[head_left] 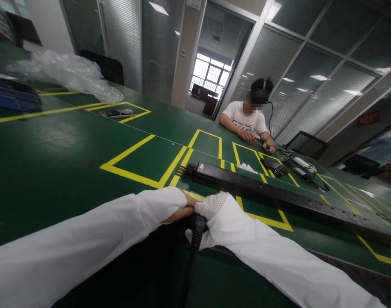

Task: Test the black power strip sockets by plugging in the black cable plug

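Observation:
My right hand (pixel 211 207), in a white glove with a dotted grip, is closed around a black power plug (pixel 199 226) at the table's near edge. The plug's ribbed neck and black cord (pixel 188 269) hang down toward me. Pressed against the glove is my left hand (pixel 183 210), bare below its white sleeve, its fingers closed and partly hidden; what they grip cannot be made out. Just beyond both hands lies a long black power strip (pixel 246 184) with red-marked sockets. Under my right forearm, a second dark strip (pixel 352 269) is partly covered.
Yellow tape outlines mark the green table (pixel 76 179). Across it, a person (pixel 246 115) holds a screwdriver near cables and a white adapter (pixel 304 164). Clear plastic wrap (pixel 70 75), a blue object (pixel 12 95) and a phone-like item (pixel 118 113) lie at the left.

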Tool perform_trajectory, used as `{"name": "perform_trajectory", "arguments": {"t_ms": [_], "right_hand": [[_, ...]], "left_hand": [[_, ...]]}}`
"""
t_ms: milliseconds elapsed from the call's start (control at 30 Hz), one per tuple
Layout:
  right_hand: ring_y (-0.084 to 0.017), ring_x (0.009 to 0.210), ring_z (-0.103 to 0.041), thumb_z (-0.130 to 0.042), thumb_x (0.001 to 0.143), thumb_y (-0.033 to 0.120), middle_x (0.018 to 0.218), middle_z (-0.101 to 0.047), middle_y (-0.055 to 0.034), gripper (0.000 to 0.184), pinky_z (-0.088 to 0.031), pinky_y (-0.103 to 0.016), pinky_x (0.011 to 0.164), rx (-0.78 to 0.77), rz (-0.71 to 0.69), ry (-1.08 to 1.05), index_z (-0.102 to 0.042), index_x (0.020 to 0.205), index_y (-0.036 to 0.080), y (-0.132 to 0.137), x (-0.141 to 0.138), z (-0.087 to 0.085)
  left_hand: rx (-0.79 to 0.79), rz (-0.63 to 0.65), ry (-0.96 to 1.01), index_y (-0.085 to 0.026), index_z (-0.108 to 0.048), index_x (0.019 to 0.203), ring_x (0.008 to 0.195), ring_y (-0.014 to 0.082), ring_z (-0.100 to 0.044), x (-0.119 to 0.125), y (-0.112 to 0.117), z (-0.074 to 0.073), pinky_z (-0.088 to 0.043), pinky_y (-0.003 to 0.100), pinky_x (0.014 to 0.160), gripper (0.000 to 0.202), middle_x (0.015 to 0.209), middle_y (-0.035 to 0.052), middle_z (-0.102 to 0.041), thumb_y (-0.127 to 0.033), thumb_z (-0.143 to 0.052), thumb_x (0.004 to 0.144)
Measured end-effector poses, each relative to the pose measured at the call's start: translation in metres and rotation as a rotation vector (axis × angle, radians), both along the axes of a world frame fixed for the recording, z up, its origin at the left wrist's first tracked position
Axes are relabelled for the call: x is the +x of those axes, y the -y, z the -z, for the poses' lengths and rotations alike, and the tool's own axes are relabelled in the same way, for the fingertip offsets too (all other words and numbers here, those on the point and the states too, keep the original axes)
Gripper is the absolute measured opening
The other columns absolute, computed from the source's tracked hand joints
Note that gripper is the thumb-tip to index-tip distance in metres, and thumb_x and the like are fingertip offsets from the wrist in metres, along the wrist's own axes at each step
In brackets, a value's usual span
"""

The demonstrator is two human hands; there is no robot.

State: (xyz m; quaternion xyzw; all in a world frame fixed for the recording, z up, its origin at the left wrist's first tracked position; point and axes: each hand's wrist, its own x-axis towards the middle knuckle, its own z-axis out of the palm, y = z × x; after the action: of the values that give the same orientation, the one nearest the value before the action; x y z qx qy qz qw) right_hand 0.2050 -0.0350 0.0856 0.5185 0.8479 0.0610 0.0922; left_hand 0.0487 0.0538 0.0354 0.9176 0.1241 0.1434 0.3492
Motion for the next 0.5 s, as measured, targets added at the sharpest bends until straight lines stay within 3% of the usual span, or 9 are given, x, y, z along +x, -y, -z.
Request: {"name": "perform_trajectory", "arguments": {"t_ms": [167, 367, 500], "right_hand": [[-0.014, 0.065, -0.058, -0.045, 0.084, 0.027, 0.069, -0.062, -0.0050, 0.023, -0.031, -0.023, 0.056, 0.045, 0.023, 0.051, -0.063, 0.075, 0.015, 0.0035, 0.0007, -0.0002], [-0.014, 0.065, -0.057, -0.043, 0.085, 0.044, 0.071, -0.062, -0.0028, 0.033, -0.032, -0.023, 0.057, 0.037, -0.009, 0.042, -0.062, 0.082, 0.017, 0.0056, -0.0003, -0.0036], [-0.014, 0.066, -0.058, -0.045, 0.084, 0.045, 0.071, -0.062, -0.0020, 0.032, -0.032, -0.023, 0.057, 0.030, -0.020, 0.046, -0.062, 0.083, 0.018, 0.0054, -0.0005, -0.0053]], "left_hand": [[0.042, -0.005, -0.083, -0.026, -0.067, 0.107, 0.106, 0.0253, -0.059, 0.0003, -0.0006, -0.0014, -0.045, 0.025, 0.084, 0.031, 0.110, 0.0008, -0.067, -0.025, -0.048, 0.082], [0.035, 0.012, -0.052, -0.024, -0.066, 0.108, 0.108, 0.0252, -0.058, 0.0005, -0.0025, 0.0007, -0.045, 0.026, 0.086, 0.033, 0.110, 0.0018, -0.067, -0.024, -0.046, 0.082], [0.050, 0.006, -0.063, -0.025, -0.066, 0.108, 0.108, 0.0245, -0.058, 0.0010, -0.0031, 0.0030, -0.044, 0.025, 0.086, 0.034, 0.112, 0.0007, -0.067, -0.022, -0.047, 0.080]]}}
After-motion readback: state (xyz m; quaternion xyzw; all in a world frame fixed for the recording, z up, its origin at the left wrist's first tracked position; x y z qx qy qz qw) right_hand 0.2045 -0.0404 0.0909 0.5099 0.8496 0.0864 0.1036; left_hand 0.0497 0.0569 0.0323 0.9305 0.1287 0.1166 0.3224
